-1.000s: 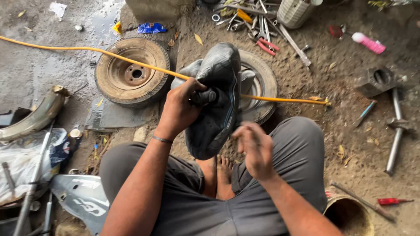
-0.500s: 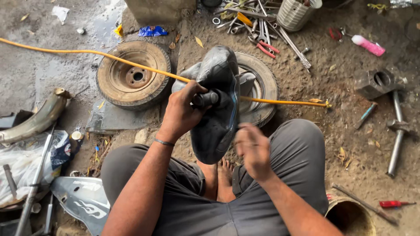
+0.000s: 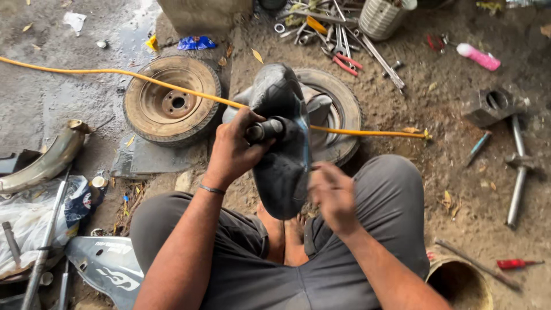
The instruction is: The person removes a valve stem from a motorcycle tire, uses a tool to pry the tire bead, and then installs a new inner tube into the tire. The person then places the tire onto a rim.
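Item: folded black inner tube (image 3: 281, 166), held upright over my lap, in front of my bare feet (image 3: 284, 232), at the centre of the view.

Left hand (image 3: 235, 146): fingers curled tight around a short dark cylindrical tool (image 3: 265, 130) pressed against the tube's upper face; thumb on top. Against the earlier frames I see this grip unchanged, with the wrist band (image 3: 211, 189) in the same place.

Right hand (image 3: 332, 192): motion-blurred, just right of the tube's lower edge. I cannot tell whether its fingers are spread or closed, or whether they touch the rubber. Half a second ago it sat at much the same spot and was sharper.

Tube position: it stands a little straighter than one second ago, when its top leaned further right over the tyre.

Surroundings, unmoved since the earlier frames:
- black tyre (image 3: 338, 115) lying flat on the ground right behind the tube;
- bare rusty wheel rim with its tyre (image 3: 172, 100), far left;
- yellow hose (image 3: 115, 72) running from the far left across the rim, passing behind the tube and ending right of the tyre;
- spanners and pliers (image 3: 338, 46) heaped at the far side;
- pink bottle (image 3: 476, 56), far right;
- red-handled screwdriver (image 3: 516, 264), near right;
- round rusty tin (image 3: 459, 284) beside my right knee.
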### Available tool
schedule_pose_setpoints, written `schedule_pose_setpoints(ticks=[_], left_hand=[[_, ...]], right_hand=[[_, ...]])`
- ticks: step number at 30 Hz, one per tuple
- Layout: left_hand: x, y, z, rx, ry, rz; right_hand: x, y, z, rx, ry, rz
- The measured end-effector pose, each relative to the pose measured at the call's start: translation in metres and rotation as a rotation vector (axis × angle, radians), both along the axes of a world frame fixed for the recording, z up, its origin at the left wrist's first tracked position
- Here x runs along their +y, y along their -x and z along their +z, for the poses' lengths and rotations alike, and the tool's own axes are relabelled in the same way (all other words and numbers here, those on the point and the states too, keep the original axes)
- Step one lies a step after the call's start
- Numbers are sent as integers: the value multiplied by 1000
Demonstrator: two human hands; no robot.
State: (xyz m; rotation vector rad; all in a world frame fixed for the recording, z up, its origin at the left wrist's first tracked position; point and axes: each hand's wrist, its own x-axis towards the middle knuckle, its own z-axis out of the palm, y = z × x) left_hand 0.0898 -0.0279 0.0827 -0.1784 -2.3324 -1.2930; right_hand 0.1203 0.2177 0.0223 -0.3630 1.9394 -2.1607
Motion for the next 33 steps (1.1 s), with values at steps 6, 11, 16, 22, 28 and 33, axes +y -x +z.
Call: schedule_pose_setpoints(ticks=[6, 11, 16, 22, 28, 33], left_hand=[[-1, -2, 1, -49, -19, -1], [1, -1, 2, -42, -30, 19], [0, 1, 1, -7, -27, 13], [-1, 0, 0, -49, -34, -6], [1, -1, 1, -7, -19, -13], [-1, -2, -1, -31, -17, -29]], right_hand=[[2, 6, -12, 41, -162, 106], [7, 14, 0, 1231, -219, 11], [3, -3, -7, 202, 111, -52], [2, 1, 0, 152, -85, 68], [2, 2, 10, 371, -281, 46], [1, -10, -1, 269, 81, -24]])
